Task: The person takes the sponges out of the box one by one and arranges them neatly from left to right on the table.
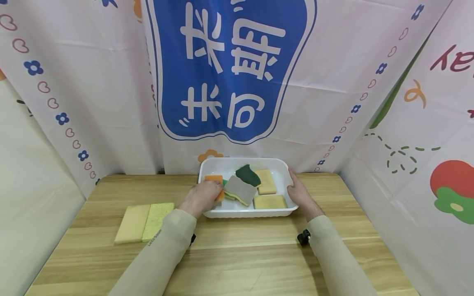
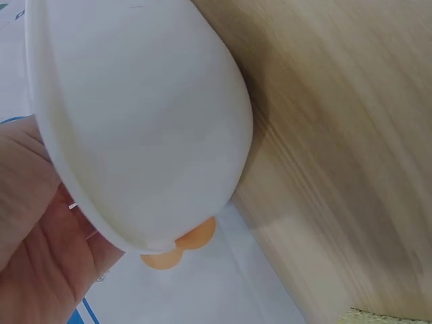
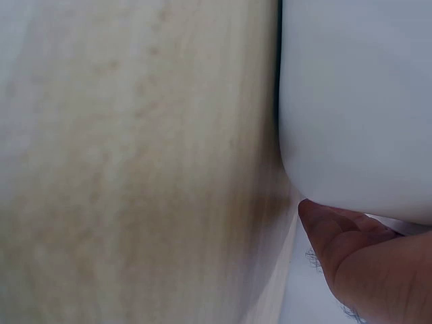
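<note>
A white tray (image 1: 237, 213) sits near the back edge of the table, with sponges in it. My left hand (image 1: 203, 196) reaches over its left rim and grips an orange sponge (image 1: 219, 195); part of the fingers is hidden. Beside that lie a grey-topped sponge (image 1: 240, 189), a dark green piece (image 1: 248, 175) and two pale yellow sponges, one at the back (image 1: 266, 183) and one in front (image 1: 270, 202). On the right side, my right hand (image 1: 301, 195) holds the tray's rim. The right wrist view shows its fingers (image 3: 324, 226) against the tray's outer wall (image 3: 358, 121).
Left of the tray, a smooth pale yellow sponge (image 1: 132, 224) and a rougher yellow one (image 1: 157, 220) lie side by side on the wooden table (image 1: 237, 263). A printed white cloth (image 1: 122, 102) hangs behind the table.
</note>
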Action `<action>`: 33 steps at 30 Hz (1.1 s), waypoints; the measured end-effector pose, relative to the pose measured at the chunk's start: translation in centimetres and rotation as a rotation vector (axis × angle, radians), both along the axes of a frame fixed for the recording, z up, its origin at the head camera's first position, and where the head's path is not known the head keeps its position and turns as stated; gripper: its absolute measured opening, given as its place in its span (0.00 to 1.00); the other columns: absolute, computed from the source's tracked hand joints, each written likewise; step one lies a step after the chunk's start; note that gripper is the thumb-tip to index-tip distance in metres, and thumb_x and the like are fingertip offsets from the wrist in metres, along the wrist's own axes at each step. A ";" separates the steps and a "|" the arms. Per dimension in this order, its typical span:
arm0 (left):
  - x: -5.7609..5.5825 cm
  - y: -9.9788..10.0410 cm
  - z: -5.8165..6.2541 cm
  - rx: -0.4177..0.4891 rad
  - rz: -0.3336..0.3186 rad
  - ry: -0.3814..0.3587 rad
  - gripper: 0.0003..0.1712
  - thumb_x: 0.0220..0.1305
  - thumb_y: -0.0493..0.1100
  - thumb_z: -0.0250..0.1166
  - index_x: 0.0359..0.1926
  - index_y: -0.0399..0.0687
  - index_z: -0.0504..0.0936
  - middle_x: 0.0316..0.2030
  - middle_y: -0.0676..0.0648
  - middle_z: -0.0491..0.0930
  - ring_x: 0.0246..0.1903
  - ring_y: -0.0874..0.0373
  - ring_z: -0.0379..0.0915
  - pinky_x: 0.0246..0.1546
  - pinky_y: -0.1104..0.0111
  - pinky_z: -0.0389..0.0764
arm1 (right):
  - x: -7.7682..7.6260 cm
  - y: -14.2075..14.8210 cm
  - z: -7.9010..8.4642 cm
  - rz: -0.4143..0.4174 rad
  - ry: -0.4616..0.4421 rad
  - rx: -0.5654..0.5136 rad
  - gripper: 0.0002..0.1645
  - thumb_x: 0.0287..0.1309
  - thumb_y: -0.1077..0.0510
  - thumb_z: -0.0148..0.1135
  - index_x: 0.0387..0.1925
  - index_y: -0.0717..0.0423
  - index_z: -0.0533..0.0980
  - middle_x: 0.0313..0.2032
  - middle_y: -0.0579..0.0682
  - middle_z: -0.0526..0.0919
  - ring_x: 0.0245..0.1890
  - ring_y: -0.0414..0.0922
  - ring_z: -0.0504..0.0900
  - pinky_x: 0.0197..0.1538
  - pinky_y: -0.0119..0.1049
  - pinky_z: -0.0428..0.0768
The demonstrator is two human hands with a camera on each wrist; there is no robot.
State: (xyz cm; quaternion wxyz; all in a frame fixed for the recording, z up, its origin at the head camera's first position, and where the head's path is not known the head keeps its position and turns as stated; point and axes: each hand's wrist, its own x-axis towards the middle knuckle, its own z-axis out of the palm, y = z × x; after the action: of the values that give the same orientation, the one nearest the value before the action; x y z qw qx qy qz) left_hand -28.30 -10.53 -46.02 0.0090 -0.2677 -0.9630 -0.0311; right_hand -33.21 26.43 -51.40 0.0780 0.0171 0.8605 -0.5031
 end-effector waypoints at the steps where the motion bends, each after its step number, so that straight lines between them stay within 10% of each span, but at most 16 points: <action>1: 0.0 0.0 0.1 0.007 -0.002 0.003 0.04 0.80 0.35 0.76 0.49 0.38 0.90 0.40 0.44 0.90 0.36 0.54 0.80 0.43 0.57 0.95 | 0.0 0.0 0.0 -0.001 0.000 -0.002 0.52 0.82 0.71 0.38 0.98 0.50 0.36 0.97 0.61 0.39 0.98 0.66 0.42 0.98 0.64 0.42; 33: 2.0 -1.3 3.5 0.100 0.001 0.129 0.16 0.86 0.29 0.65 0.67 0.45 0.82 0.53 0.40 0.94 0.38 0.49 0.91 0.46 0.48 1.00 | 0.2 -0.1 0.2 -0.004 -0.010 -0.007 0.52 0.83 0.70 0.37 0.98 0.46 0.36 0.98 0.58 0.37 0.98 0.66 0.40 0.98 0.66 0.41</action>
State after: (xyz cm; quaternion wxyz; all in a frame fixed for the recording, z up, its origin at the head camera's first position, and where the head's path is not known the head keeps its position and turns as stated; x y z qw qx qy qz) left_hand -26.34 -11.87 -42.51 0.0845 -0.2678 -0.9578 -0.0616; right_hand -33.01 26.33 -51.16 0.0814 0.0210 0.8583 -0.5061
